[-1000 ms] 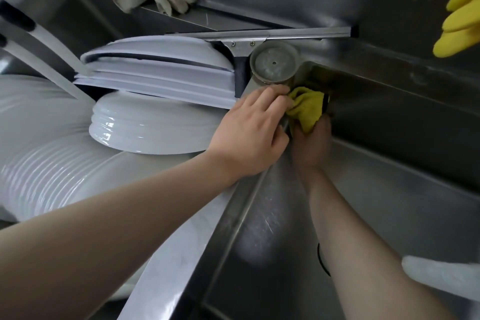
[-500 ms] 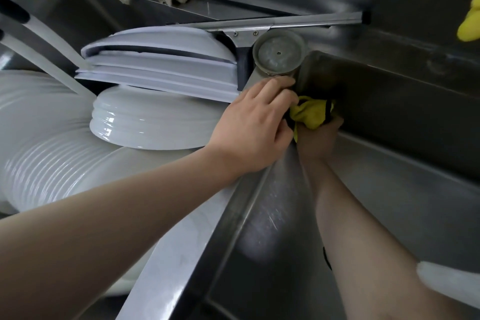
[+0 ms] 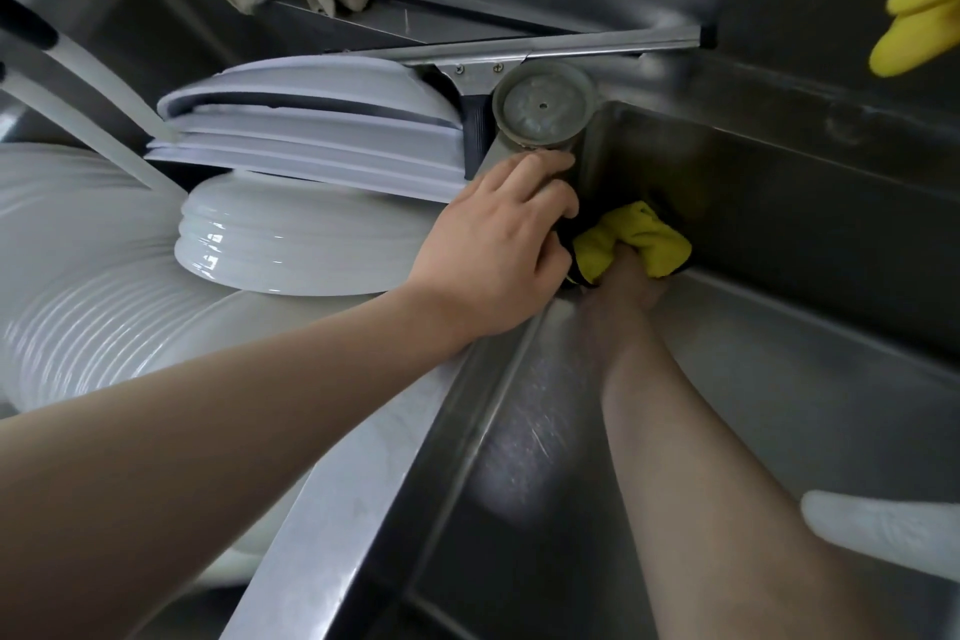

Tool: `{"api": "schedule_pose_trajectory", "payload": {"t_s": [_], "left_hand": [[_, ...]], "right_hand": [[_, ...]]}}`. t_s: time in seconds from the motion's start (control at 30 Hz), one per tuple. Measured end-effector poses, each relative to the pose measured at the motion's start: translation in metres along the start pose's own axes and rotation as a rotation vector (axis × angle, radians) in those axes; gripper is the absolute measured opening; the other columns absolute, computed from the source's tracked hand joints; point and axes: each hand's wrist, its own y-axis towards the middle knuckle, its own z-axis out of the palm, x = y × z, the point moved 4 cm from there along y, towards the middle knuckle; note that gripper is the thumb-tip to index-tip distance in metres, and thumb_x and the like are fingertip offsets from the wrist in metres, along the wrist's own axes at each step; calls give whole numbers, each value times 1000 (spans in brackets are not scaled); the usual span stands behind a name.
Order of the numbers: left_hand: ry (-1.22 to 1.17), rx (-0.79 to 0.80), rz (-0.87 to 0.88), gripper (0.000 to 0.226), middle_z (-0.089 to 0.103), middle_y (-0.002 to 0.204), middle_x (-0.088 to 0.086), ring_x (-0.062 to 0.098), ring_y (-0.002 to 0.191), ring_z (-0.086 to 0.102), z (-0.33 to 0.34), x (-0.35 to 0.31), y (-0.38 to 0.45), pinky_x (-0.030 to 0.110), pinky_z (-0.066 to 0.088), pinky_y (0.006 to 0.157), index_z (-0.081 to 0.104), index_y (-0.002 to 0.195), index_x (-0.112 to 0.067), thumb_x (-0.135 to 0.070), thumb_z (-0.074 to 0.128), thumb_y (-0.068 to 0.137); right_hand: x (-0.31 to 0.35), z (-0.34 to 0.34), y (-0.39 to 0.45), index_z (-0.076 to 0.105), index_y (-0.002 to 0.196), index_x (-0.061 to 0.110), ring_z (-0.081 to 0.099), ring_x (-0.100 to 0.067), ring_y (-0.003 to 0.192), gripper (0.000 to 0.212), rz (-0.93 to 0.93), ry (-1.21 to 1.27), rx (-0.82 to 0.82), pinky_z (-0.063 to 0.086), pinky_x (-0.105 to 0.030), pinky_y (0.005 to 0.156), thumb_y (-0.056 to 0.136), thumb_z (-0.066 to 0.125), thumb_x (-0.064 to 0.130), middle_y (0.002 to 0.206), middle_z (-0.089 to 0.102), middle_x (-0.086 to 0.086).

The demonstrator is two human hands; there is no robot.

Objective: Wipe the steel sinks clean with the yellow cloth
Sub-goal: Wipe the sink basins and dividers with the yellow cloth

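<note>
A single head-worn wide-angle view looks forward and steeply down from close above, into the far corner of a deep stainless steel sink basin [image 3: 779,395]. Both forearms run in from the bottom edge; stacked white ceramic plates [image 3: 311,146] fill the left.

No text, label, brand, number or sign can be read anywhere in the head view.
</note>
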Motion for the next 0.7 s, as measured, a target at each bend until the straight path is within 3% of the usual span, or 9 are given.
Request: {"api": "schedule_pose_trajectory", "payload": {"t_s": [0.07, 0.17, 0.33, 0.53, 0.7], "left_hand": [[-2, 4, 1, 30, 53, 139, 4, 25, 124, 50, 0, 0, 0, 35, 41, 101, 65, 106, -16, -24, 46, 84], [-6, 4, 1, 29, 53, 139, 4, 26, 123, 51, 1, 0, 0, 35, 41, 99, 65, 104, -16, -24, 47, 83], [-16, 5, -4, 28, 53, 140, 4, 26, 123, 50, 1, -1, 0, 35, 40, 100, 67, 96, -17, -27, 44, 83], [-15, 10, -1, 30, 54, 139, 5, 28, 121, 52, 1, -2, 0, 36, 42, 98, 67, 94, -17, -29, 42, 84], [-13, 20, -3, 25, 53, 140, 5, 27, 122, 50, 2, -2, -1, 37, 42, 98, 67, 94, -17, -26, 45, 84]], "right_hand": [[5, 3, -16, 73, 103, 17, 69, -39, 99, 33, 67, 109, 36, 56, -62, 79, 71, 71, 7, 107, 72, -16], [19, 5, -38, 64, 122, 13, 69, -36, 102, 48, 97, 178, 114, 56, -56, 83, 75, 68, 4, 115, 70, -16], [46, 10, -69, 59, 132, 17, 66, -33, 110, 61, 69, 271, 245, 54, -51, 92, 74, 75, 20, 123, 68, -13], [90, 6, -90, 60, 131, 12, 68, -33, 107, 47, 8, 391, 290, 56, -47, 90, 86, 71, 17, 120, 69, -14], [87, -1, -81, 57, 133, 16, 66, -30, 111, 53, -99, 361, 226, 51, -53, 98, 83, 75, 17, 125, 67, -10]]}}
